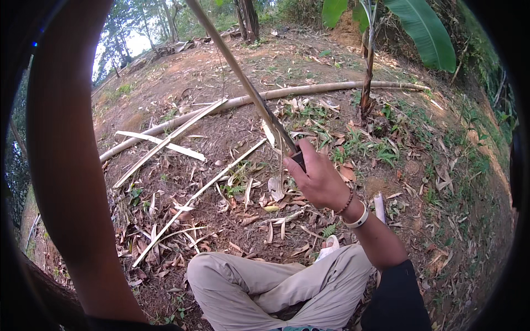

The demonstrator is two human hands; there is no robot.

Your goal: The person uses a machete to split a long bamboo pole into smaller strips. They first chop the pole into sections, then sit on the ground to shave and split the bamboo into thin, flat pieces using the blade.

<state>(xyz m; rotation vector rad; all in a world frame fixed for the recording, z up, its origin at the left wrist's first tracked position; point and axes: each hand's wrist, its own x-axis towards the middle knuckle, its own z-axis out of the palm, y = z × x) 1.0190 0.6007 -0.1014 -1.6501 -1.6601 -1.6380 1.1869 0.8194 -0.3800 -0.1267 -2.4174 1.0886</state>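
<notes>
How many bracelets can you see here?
2: a dark beaded bracelet nearest the right hand, and a white band just behind it. The left wrist is out of view, so more may be hidden.

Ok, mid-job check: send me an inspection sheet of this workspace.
Surface: brown earth, strewn with dry leaves and green tufts.
Job's things: knife, its dark blade along a long, slender stick.
Clutter: pale split strips, two crossing; a long pole beyond.
Hands: right hand closed around the knife handle; left forearm raised, left hand out of view.
Cables: nothing seen.
Surroundings: broad-leaved plant ahead to the right; trees behind.
</notes>
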